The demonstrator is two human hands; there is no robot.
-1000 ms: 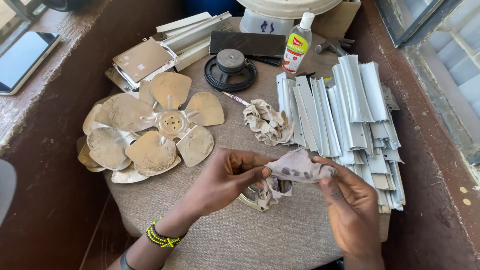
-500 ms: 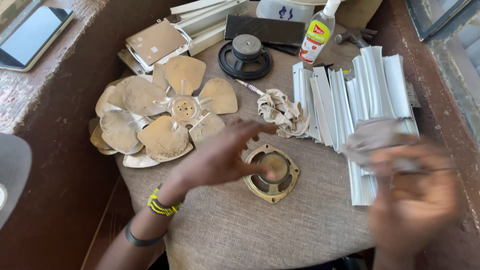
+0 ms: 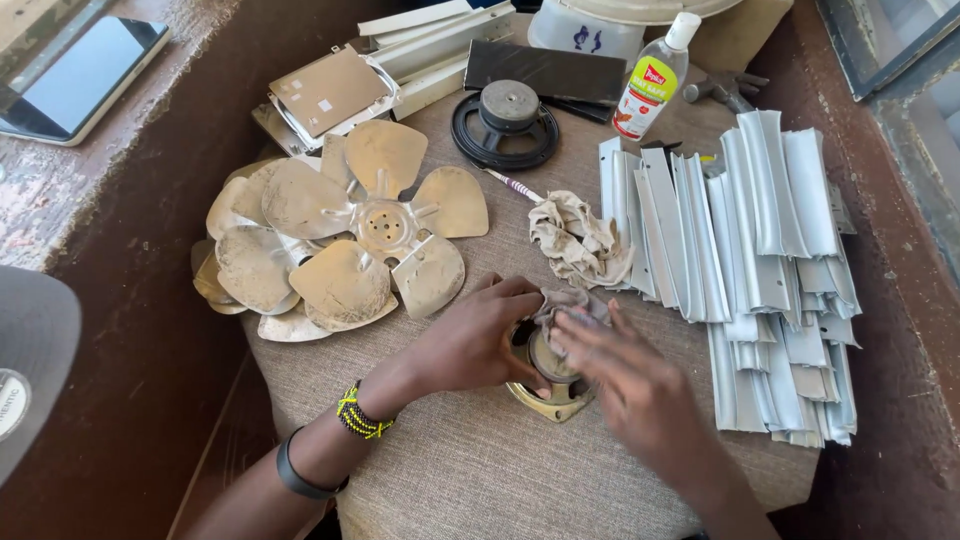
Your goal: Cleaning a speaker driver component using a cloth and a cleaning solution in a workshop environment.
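Observation:
A small brass-coloured speaker [image 3: 552, 397] lies on the cloth-covered table [image 3: 450, 470] near its front. My left hand [image 3: 470, 340] grips the speaker's left rim and holds it down. My right hand [image 3: 625, 385] presses a crumpled grey wipe [image 3: 562, 302] onto the top of the speaker; the hand is blurred with motion. Most of the speaker is hidden under both hands.
A dusty metal fan blade [image 3: 340, 235] lies at the left. A used crumpled wipe [image 3: 575, 238] sits beside a stack of white slats [image 3: 760, 260] on the right. At the back stand a black speaker [image 3: 505, 122], a clear bottle [image 3: 650, 78], and metal plates [image 3: 330, 90]. A phone [image 3: 75, 75] rests on the ledge.
A second ago both hands held the wipe in the air. My left hand dropped onto the speaker, and my right hand swung in from the right and pressed the wipe onto it.

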